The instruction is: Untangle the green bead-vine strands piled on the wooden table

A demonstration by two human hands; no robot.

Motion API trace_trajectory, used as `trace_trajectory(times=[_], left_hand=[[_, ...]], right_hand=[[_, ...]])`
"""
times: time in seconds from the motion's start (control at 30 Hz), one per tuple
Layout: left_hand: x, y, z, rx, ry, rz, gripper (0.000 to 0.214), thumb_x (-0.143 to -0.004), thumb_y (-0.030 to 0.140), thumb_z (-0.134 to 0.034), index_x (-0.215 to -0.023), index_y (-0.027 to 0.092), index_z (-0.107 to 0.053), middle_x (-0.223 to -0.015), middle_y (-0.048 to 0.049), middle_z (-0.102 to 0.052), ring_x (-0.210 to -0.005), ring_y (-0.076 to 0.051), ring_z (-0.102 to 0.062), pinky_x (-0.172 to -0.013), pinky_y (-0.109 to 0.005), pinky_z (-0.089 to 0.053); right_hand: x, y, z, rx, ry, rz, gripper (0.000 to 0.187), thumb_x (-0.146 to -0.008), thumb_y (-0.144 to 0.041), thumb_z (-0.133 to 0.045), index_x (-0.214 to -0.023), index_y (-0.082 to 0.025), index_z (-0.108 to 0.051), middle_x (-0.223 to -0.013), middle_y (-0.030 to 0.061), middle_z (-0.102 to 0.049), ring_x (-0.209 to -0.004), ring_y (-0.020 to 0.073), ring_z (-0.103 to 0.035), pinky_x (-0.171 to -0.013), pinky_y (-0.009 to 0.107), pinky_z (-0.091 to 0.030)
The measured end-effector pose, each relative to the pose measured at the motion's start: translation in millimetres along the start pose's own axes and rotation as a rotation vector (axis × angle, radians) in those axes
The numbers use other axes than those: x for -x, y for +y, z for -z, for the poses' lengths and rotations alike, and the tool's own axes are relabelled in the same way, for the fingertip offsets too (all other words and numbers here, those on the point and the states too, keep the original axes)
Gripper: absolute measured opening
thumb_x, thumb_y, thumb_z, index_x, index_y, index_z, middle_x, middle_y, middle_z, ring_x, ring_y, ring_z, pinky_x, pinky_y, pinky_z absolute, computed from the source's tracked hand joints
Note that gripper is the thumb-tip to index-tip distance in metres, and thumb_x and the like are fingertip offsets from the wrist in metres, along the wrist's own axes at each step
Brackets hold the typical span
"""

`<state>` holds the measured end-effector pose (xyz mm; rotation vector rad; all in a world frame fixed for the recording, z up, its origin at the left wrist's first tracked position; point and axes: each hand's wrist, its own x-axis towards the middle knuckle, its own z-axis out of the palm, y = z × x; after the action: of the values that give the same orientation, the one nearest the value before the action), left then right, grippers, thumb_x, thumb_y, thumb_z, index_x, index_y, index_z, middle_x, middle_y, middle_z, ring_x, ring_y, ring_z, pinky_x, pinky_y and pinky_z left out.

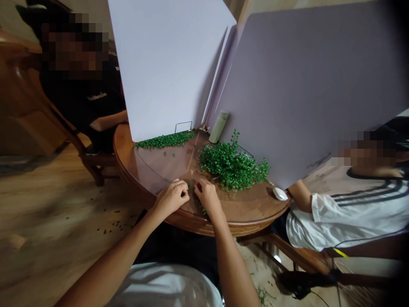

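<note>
My left hand [171,198] and my right hand [207,197] sit close together at the near edge of a round wooden table [204,215], with curled fingertips almost meeting. A few small green leaf bits [191,186] lie between them, and I cannot tell if either hand grips any. To the right of my right hand lies a heap of small-leaved green sprigs [231,166]. A narrow band of picked green leaves [164,140] runs along the foot of a white board [166,64].
A second, grey-lilac board [303,89] stands on the table beside a pale green bottle [219,127] and a white computer mouse [280,194]. A person in a black shirt [79,96] and a person in a white shirt [345,213] sit at the table. Green bits [108,224] dot the wooden floor.
</note>
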<state>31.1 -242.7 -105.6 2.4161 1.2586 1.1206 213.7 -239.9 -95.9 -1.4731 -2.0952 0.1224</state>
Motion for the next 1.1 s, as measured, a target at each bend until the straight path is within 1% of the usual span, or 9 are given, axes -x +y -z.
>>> trace_trajectory(times=[0.27,0.43,0.5,0.7,0.8,0.9,0.97,1.03,1.1], left_hand=[[-2,0,-1.8,-0.01,-0.01,-0.002,0.025,-0.073,0.002,-0.056,-0.066,0.021,-0.042,-0.077,-0.0023,-0.063,-0.083,-0.02,-0.06,-0.075,-0.031,-0.045],[1,-1,5.3,-0.026,-0.012,0.005,0.027,-0.071,0.003,-0.057,-0.064,0.022,-0.04,-0.066,0.0007,-0.052,-0.072,-0.018,-0.054,-0.066,-0.029,-0.04],[2,-2,8.8,-0.024,-0.008,0.007,0.026,-0.072,0.003,-0.058,-0.064,0.022,-0.041,-0.067,0.0008,-0.052,-0.072,-0.018,-0.054,-0.066,-0.028,-0.04],[2,-5,11.0,-0.016,0.02,0.007,0.014,-0.089,0.009,-0.055,-0.081,0.02,-0.057,-0.085,-0.0033,-0.065,-0.083,-0.019,-0.062,-0.078,-0.03,-0.048],[0,-8,9.3,-0.029,0.048,0.007,0.015,-0.094,0.01,-0.051,-0.088,0.02,-0.061,-0.092,-0.0043,-0.069,-0.09,-0.02,-0.064,-0.086,-0.033,-0.05],[0,-15,11.3,-0.058,0.091,0.024,0.018,-0.096,0.012,-0.049,-0.089,0.02,-0.063,-0.095,-0.0055,-0.07,-0.092,-0.021,-0.064,-0.093,-0.037,-0.049],[2,-20,16.9,-0.083,0.138,0.054,0.02,-0.098,0.015,-0.046,-0.089,0.019,-0.064,-0.106,-0.0089,-0.068,-0.1,-0.023,-0.064,-0.096,-0.039,-0.049],[6,-24,26.3,-0.108,0.193,0.092,0.023,-0.099,0.017,-0.041,-0.096,0.018,-0.064,-0.118,-0.0122,-0.064,-0.11,-0.025,-0.062,-0.1,-0.04,-0.048],[12,-24,37.5,-0.134,0.24,0.126,0.026,-0.099,0.015,-0.037,-0.103,0.018,-0.063,-0.121,-0.0131,-0.062,-0.112,-0.025,-0.061,-0.101,-0.039,-0.047]], right_hand=[[0,0,-1,0.03,-0.002,-0.037,0.021,-0.1,-0.033,-0.062,-0.094,-0.014,-0.065,-0.088,0.0009,-0.066,-0.079,0.0141,-0.065,-0.076,0.033,-0.057],[-1,3,-2,0.037,0.025,-0.07,0.019,-0.1,-0.032,-0.062,-0.096,-0.014,-0.066,-0.09,0.0016,-0.067,-0.08,0.0143,-0.066,-0.076,0.033,-0.058],[0,5,-1,0.025,0.031,-0.062,0.018,-0.1,-0.031,-0.062,-0.096,-0.014,-0.066,-0.09,0.0017,-0.068,-0.082,0.0146,-0.067,-0.077,0.033,-0.058],[2,6,1,-0.027,0.041,-0.023,0.018,-0.1,-0.03,-0.062,-0.094,-0.014,-0.066,-0.088,0.0011,-0.067,-0.082,0.0149,-0.066,-0.079,0.034,-0.057],[3,5,2,-0.046,0.052,-0.018,0.018,-0.1,-0.03,-0.061,-0.093,-0.014,-0.066,-0.088,0.001,-0.067,-0.082,0.015,-0.066,-0.079,0.034,-0.056],[3,4,2,-0.066,0.059,-0.019,0.018,-0.1,-0.029,-0.061,-0.092,-0.014,-0.066,-0.088,0.0011,-0.067,-0.083,0.0152,-0.065,-0.079,0.034,-0.055],[3,4,2,-0.08,0.058,-0.023,0.018,-0.1,-0.029,-0.061,-0.092,-0.015,-0.066,-0.088,0.0012,-0.067,-0.083,0.0152,-0.065,-0.079,0.034,-0.055],[3,4,3,-0.095,0.056,-0.029,0.018,-0.1,-0.029,-0.061,-0.091,-0.015,-0.065,-0.087,0.001,-0.067,-0.082,0.0151,-0.065,-0.079,0.033,-0.055],[3,4,3,-0.11,0.056,-0.037,0.018,-0.1,-0.029,-0.061,-0.091,-0.014,-0.065,-0.087,0.001,-0.066,-0.082,0.0151,-0.064,-0.079,0.033,-0.054]])
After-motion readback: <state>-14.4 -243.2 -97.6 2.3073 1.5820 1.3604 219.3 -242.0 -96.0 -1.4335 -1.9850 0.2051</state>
